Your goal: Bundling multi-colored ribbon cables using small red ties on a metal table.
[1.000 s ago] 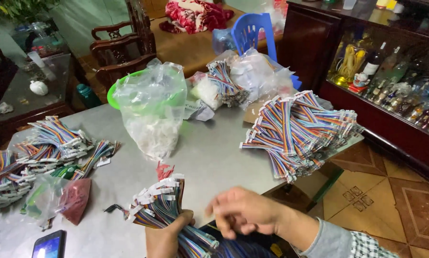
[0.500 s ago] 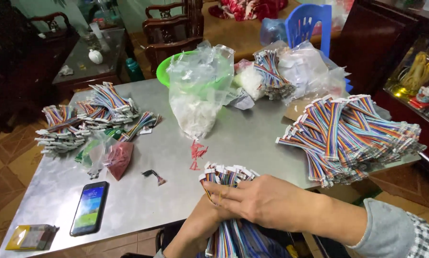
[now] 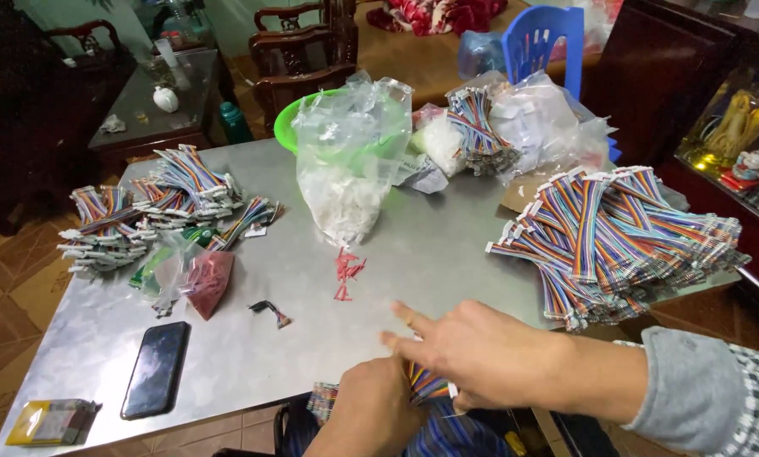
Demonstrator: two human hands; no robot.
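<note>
At the near edge of the metal table (image 3: 447, 245), the left hand (image 3: 371, 410) is gripping a bundle of rainbow ribbon cables (image 3: 426, 385). The right hand (image 3: 468, 351) is lying over that bundle, fingers partly spread, closer to the edge than the red ties (image 3: 346, 271).

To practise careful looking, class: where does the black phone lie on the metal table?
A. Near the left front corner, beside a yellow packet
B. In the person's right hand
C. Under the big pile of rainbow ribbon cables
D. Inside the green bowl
A: the black phone lies flat on the metal table, just right of the yellow packet.
</note>
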